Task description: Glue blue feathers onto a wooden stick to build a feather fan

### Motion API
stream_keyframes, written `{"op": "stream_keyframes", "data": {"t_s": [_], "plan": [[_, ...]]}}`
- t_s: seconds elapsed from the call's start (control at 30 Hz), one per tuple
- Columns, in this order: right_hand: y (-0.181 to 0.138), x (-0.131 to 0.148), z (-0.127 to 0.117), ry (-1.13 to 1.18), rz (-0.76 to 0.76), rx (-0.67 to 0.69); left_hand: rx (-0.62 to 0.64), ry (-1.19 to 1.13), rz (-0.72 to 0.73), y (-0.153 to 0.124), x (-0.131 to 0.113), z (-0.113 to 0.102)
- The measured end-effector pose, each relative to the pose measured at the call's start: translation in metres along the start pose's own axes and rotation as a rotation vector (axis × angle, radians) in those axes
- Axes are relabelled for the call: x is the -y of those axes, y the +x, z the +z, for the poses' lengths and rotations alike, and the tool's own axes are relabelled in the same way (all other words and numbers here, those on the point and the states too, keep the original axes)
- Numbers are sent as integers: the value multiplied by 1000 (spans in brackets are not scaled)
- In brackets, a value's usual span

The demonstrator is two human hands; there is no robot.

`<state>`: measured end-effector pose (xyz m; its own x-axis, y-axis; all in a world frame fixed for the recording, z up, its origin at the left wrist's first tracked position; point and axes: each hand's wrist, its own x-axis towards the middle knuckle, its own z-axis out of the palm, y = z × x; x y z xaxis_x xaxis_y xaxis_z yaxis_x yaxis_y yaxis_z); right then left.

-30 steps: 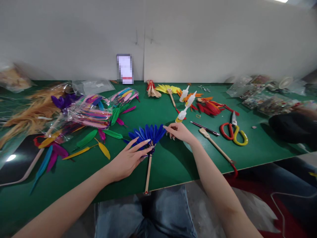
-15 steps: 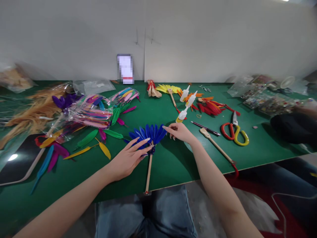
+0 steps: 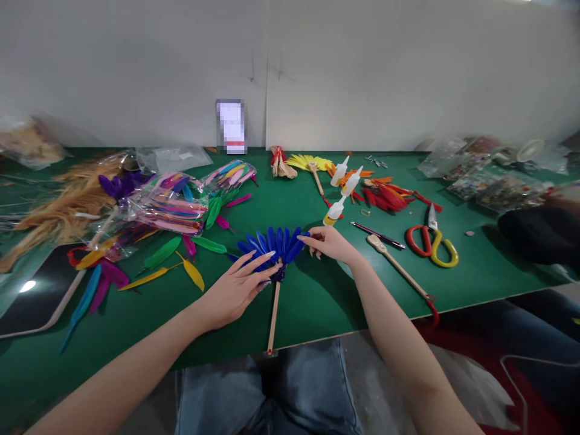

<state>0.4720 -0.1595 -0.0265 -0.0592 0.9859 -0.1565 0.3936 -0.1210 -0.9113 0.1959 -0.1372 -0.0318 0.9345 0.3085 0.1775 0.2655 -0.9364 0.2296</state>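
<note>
A fan of blue feathers (image 3: 280, 241) on a wooden stick (image 3: 273, 318) lies at the table's front edge, with dark blue trim where the feathers meet the stick. My left hand (image 3: 233, 289) rests over the fan's left side and base, fingers outstretched and spread, covering some lower feathers. At the fan's right side, my right hand (image 3: 330, 244) pinches the tip of the outermost blue feather between thumb and forefinger. Just behind that hand, a white glue bottle (image 3: 334, 212) stands with its yellow label partly hidden.
Loose coloured feathers (image 3: 163, 252), bagged feathers (image 3: 167, 205) and a dark tablet-like device (image 3: 36, 293) lie left. To the right are a pen (image 3: 378, 235), a wooden stick with a carved head (image 3: 401, 269) and scissors (image 3: 430, 238). A yellow feather fan (image 3: 310, 162) lies behind.
My right hand has shifted slightly, and the rightmost blue feather leans a little further outward to the right. My left hand keeps its place on the fan.
</note>
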Motion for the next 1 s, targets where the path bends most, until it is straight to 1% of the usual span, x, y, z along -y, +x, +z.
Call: {"op": "stream_keyframes", "data": {"t_s": [0.23, 0.43, 0.67, 0.9, 1.0], "plan": [[1, -2, 0, -17, 19, -8, 34, -3, 35, 1, -1, -2], [1, -1, -1, -20, 24, -12, 24, -35, 46, 1, -1, -1], [-1, 2, -1, -21, 35, -7, 31, -12, 47, 1, 0, 0], [1, -1, 2, 37, 8, 34, -1, -44, 45, 1, -1, -1], [0, 1, 0, 93, 2, 43, -60, -84, 51, 0, -1, -3]]}}
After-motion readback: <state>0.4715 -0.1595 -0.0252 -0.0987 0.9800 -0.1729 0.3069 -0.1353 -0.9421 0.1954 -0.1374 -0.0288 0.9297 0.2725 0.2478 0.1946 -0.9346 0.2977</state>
